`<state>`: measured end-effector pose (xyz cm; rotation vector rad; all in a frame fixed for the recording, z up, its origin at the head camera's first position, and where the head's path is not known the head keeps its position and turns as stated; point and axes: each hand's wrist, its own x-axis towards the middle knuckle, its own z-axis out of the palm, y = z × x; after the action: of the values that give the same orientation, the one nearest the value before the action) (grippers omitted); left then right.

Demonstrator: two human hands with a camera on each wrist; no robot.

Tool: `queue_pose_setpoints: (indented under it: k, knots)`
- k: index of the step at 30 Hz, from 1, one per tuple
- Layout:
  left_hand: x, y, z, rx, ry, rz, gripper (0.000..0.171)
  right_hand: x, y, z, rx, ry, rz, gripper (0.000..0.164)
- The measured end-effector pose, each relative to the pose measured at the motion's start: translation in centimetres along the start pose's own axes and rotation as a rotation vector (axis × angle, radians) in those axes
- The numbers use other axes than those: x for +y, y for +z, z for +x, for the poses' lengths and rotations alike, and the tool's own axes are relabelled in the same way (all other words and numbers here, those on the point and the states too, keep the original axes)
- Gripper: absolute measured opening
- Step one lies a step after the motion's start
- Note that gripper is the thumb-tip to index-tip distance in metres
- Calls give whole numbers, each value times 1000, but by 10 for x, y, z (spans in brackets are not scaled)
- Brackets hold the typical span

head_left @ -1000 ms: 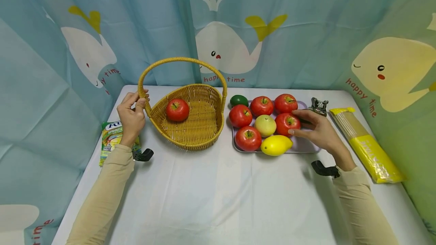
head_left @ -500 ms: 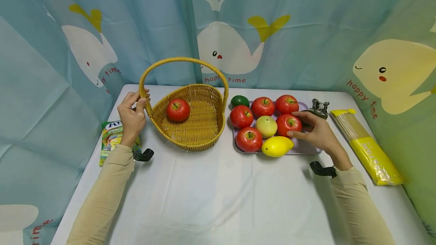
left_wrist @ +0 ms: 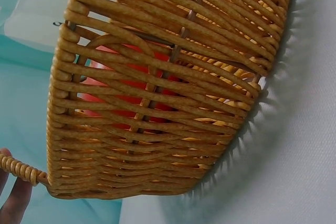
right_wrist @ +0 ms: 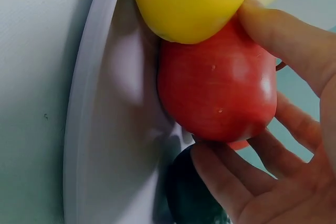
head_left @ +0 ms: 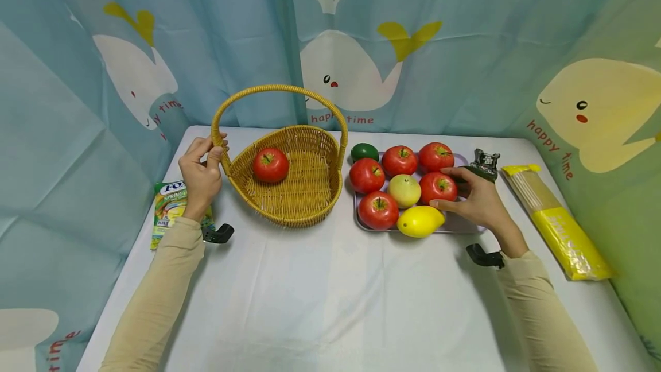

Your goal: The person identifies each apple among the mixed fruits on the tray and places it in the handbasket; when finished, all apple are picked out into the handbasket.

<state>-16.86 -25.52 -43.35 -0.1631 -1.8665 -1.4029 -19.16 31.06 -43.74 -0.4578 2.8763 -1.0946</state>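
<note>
My left hand (head_left: 202, 174) holds the foot of the handle (head_left: 215, 131) of a yellow-brown wicker basket (head_left: 310, 200). One red apple (head_left: 271, 165) lies in the basket; through the weave it shows as a red patch in the left wrist view. Over at the lavender tray (head_left: 465, 224), my right hand (head_left: 477, 200) grips another red apple (head_left: 438, 188), thumb on its near side and fingers on its far side. A lemon (right_wrist: 194, 3) lies right beside that apple (right_wrist: 218, 85). Behind my right fingers sits a dark green fruit (right_wrist: 191, 187), partly hidden.
Several more red apples (head_left: 378, 210), a pale green round fruit (head_left: 404, 190) and a small dark green fruit (head_left: 364, 152) crowd the tray's left. A yellow noodle packet (head_left: 568, 234) and a black crinkled packet (head_left: 485, 161) lie right. A soup packet (head_left: 167, 211) lies left.
My right thumb has slid left along the near side of the apple, closing in on it. The left hand and the basket stay where they were.
</note>
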Motion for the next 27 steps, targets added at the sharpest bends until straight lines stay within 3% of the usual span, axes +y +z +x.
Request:
queue_pose_setpoints:
  k: [16,23,27]
  knots:
    - [0,0,1,1,-11,10,22,4,5,1,26,-1,-5,74]
    - [0,2,-1,5,-21,15,22,8,5,-1,108,29,62,70]
    - [7,3,-2,12,-21,22,22,8,1,-4,126,9,116,69]
